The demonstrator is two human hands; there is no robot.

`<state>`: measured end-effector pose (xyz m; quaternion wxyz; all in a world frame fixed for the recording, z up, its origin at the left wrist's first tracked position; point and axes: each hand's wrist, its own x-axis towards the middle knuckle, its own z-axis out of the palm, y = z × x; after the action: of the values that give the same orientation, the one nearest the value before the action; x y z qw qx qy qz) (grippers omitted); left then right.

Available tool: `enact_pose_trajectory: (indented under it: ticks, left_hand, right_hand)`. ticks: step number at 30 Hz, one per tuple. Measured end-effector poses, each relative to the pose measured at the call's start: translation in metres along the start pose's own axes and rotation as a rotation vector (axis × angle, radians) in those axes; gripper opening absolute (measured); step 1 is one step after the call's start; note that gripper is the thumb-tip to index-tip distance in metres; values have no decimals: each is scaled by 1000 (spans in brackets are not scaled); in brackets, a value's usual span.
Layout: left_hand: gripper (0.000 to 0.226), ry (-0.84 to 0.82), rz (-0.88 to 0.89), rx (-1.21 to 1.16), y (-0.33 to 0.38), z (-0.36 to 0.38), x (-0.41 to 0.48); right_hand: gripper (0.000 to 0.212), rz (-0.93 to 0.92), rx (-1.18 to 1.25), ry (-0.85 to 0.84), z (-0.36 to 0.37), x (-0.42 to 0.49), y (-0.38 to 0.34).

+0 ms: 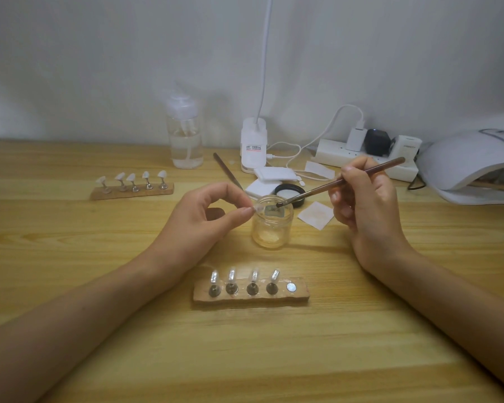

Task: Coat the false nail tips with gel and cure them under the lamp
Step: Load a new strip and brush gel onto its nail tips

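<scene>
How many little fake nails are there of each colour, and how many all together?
White nails on the far stand: 5
Shiny clear nails on the near stand: 4
Clear nail pinched in the left hand: 1
Total: 10

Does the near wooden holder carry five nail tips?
No, the near holder carries four nail tips, and the magnet at its right end stands bare.

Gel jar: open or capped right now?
Open. The jar has no lid on, the brush tip reaches into its mouth, and a black lid lies just behind.
</scene>
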<state>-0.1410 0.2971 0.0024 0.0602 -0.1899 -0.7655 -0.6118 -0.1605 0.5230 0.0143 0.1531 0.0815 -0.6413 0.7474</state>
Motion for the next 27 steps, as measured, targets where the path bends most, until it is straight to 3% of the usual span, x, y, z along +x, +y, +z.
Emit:
enact_pose_trajectory:
  ticks: [8, 14, 18, 22, 27]
  left_hand:
    - [9, -30, 11, -13, -1, -1, 0]
    - [14, -38, 22, -32, 0, -1, 0]
    - [10, -45, 27, -33, -1, -1, 1]
    - [5, -44, 27, -26, -4, -1, 2]
    - [5, -58, 37, -15, -4, -1, 1]
  right_hand:
    - [34, 20, 13, 102, -12, 11, -8]
    - [30, 27, 139, -98, -4, 5, -5]
    - [18, 120, 171, -124, 7, -2, 0]
    - [19, 113, 130, -192, 9, -5, 2]
    - [21, 138, 91, -86, 6, -4, 4]
